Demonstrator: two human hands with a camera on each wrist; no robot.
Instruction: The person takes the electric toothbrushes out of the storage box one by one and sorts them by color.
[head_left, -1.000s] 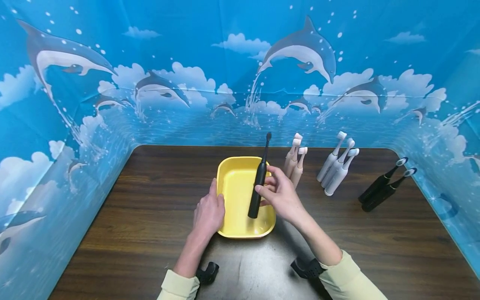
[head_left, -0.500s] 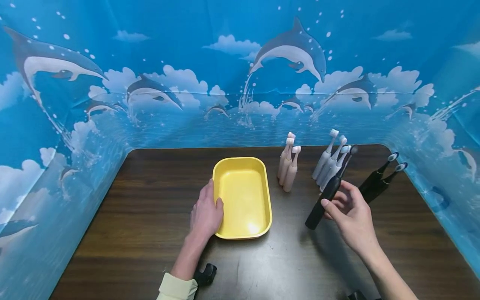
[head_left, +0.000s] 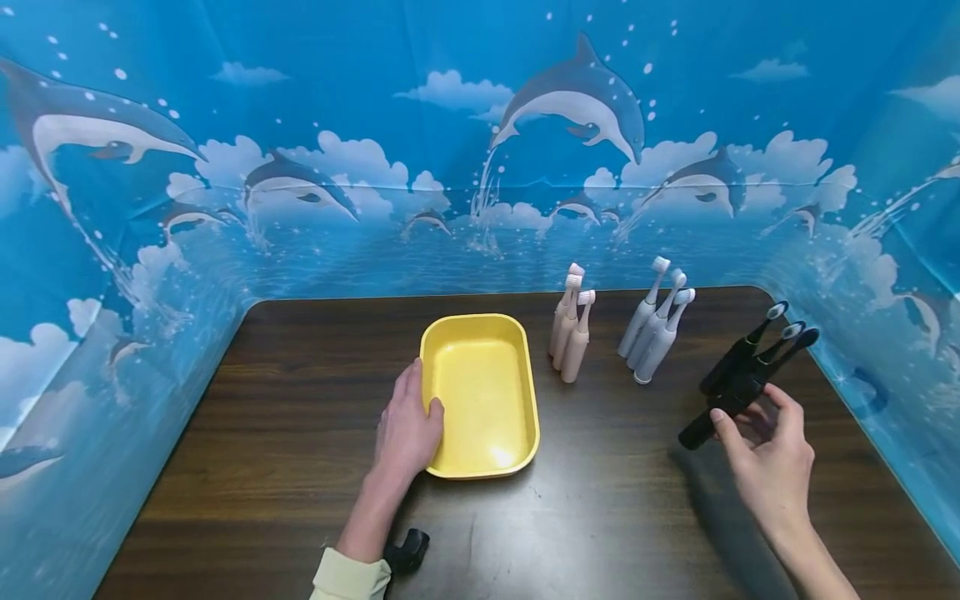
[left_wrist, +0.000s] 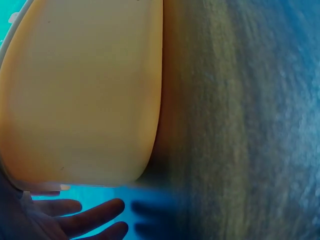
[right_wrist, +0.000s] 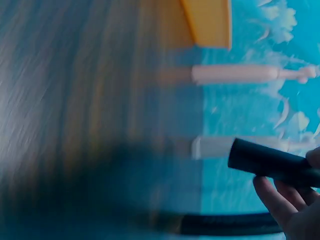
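In the head view my right hand [head_left: 776, 458] holds a black electric toothbrush [head_left: 701, 429] by its handle, tilted with the head up to the right. It overlaps two other black electric toothbrushes [head_left: 723, 371] standing at the right. The right wrist view shows the handle [right_wrist: 260, 159] between thumb and fingers, its base clear of the table. My left hand [head_left: 405, 429] rests against the left side of a yellow tray [head_left: 531, 400], thumb at the rim. In the left wrist view its fingers [left_wrist: 95, 217] are extended and spread beside the tray wall [left_wrist: 85, 100].
Several pale electric toothbrushes stand behind the tray's right side: a pink group [head_left: 575, 354] and a white group [head_left: 655, 350]. The dark wooden table [head_left: 247, 442] ends at a blue dolphin-print cloth [head_left: 337, 258] at the back and sides.
My right hand has carried the black toothbrush from over the tray rightward to the other two black ones. My left hand stays at the tray. The head view has shifted slightly.
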